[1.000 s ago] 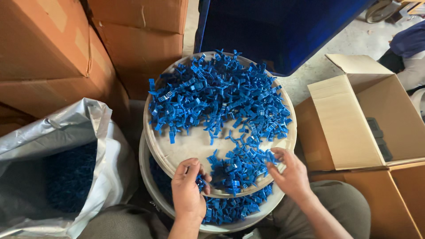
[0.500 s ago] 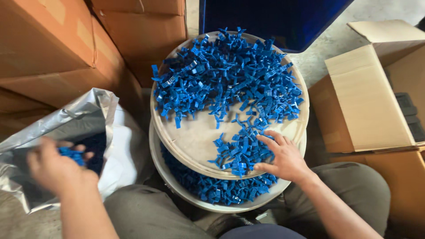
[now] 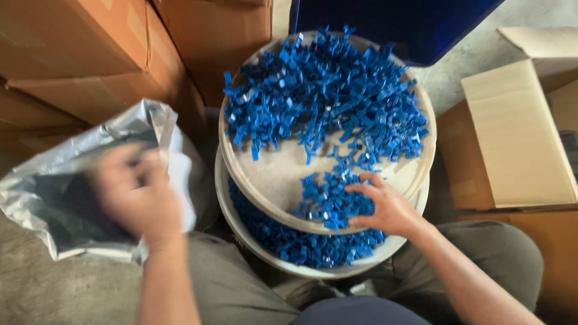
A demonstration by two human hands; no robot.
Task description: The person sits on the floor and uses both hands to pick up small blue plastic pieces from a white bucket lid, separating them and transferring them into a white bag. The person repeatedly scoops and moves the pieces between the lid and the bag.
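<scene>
Cardboard boxes (image 3: 90, 54) are stacked beyond the left hand (image 3: 135, 195), and an open, pale-lined carton (image 3: 518, 138) stands past the right hand (image 3: 385, 207), with a dark blue bin (image 3: 385, 24) at the far edge. The left hand is seen blurred over the mouth of a silver foil bag (image 3: 66, 198), so most of the bag's opening is hidden behind its fingers; whether those fingers are clenched or released cannot be told. A round pale tray (image 3: 271, 174) is set tilted upon a bucket (image 3: 238, 222) that is filled with the same small blue plastic pieces (image 3: 325, 90). The large heap of pieces is spread across the tray well beyond the right fingertips, while a smaller cluster (image 3: 322, 201) is covered partly by the right fingers (image 3: 361, 188), which are spread and curled loosely upon it, touching but not closed round anything. The pieces are tumbled in every direction, so no common long axis can be made out. The right forearm is laid across a grey-trousered knee (image 3: 475, 253) just behind the palm.
</scene>
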